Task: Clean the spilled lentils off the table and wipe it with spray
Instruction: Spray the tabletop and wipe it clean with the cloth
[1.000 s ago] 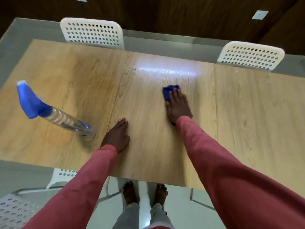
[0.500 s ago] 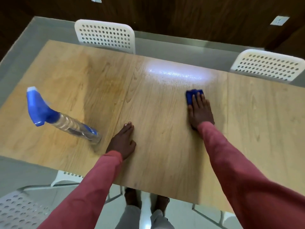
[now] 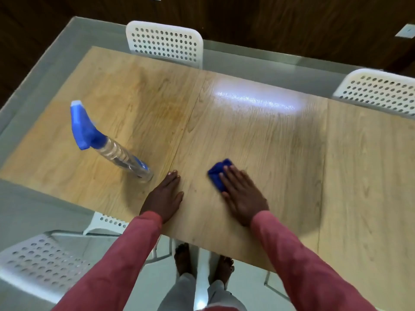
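A light wooden table [image 3: 258, 140] fills most of the frame, with white perforated chairs [image 3: 165, 42] at its far edge and another at lower left. Two red sleeves [image 3: 314, 265] reach up from the bottom. Left of centre stands a clear spray bottle [image 3: 119, 153] with a blue trigger head. The left hand [image 3: 165, 197] lies flat on the wood, fingers straight. The right hand [image 3: 243, 196] presses flat on a blue cloth [image 3: 216, 176] at frame centre.
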